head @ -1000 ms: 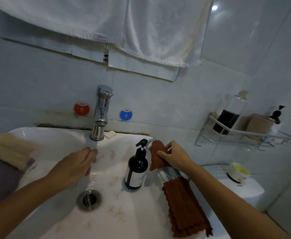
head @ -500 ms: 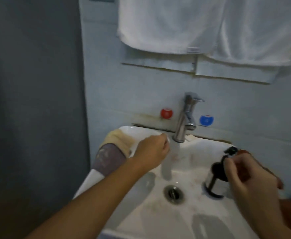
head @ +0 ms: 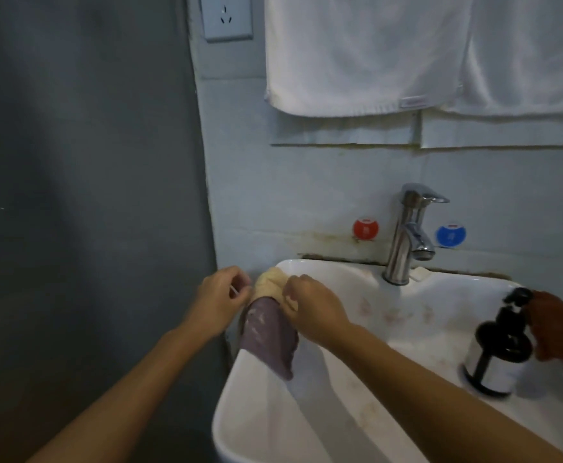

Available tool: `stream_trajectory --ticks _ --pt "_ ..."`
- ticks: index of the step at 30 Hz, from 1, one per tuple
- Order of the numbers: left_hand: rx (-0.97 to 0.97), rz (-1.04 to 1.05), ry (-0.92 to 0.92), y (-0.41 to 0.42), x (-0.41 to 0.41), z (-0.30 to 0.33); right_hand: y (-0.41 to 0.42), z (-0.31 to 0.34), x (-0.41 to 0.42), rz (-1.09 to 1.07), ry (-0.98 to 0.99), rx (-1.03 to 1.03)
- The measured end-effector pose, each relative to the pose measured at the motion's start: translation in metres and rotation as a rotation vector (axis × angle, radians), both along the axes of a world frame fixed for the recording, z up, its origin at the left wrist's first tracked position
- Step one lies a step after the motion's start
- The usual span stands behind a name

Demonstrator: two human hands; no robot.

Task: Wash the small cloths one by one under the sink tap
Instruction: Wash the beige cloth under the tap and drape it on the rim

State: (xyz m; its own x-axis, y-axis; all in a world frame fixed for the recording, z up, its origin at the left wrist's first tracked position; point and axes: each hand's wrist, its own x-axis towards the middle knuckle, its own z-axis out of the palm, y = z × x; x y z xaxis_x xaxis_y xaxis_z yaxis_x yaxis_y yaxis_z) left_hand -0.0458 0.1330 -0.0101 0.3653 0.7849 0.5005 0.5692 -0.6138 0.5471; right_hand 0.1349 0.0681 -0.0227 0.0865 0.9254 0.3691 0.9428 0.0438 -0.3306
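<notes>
We are at the left rim of the sink [head: 307, 426], low in the middle of the frame, with both hands on the pile of small cloths draped there. Our right hand [head: 313, 307] pinches the yellow cloth [head: 270, 284], which lies on top at the back of the rim. Our left hand [head: 221, 297] sits just beside it with fingers curled together, seemingly nipping a thin pale edge or thread; we cannot tell for sure what it grips. Under the yellow cloth the purple cloth [head: 268, 335] hangs over the rim into the basin, untouched.

The tap [head: 407, 235], right of centre, shows no clear stream of water, though blur leaves that uncertain. At the right edge of the frame a brown cloth [head: 560, 329] lies on the rim behind the dark soap bottle [head: 497, 352]; whether it has been washed we cannot say from here.

We judge the task to be mid-way at best: the yellow cloth is only being picked up, and it and the purple one are both not yet carried under the tap, soaped or rinsed.
</notes>
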Motion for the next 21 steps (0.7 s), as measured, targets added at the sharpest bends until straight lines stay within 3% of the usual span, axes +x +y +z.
stream_trajectory --ticks 7,10,14,17,21 --pt "0.007 -0.078 0.016 0.009 0.007 -0.006 0.019 0.001 -0.012 -0.039 -0.234 0.053" --pt "0.016 -0.087 0.014 0.006 0.005 -0.008 0.016 0.002 -0.008 -0.021 -0.27 0.278" --pt "0.033 -0.071 0.042 -0.002 0.004 -0.012 0.012 0.003 -0.005 -0.078 -0.197 0.575" --pt "0.005 -0.105 0.067 -0.005 0.005 -0.015 0.002 0.012 0.0 -0.187 -0.115 0.671" --pt "-0.055 -0.084 0.059 -0.004 0.008 -0.019 -0.016 0.026 0.009 -0.197 0.202 0.732"
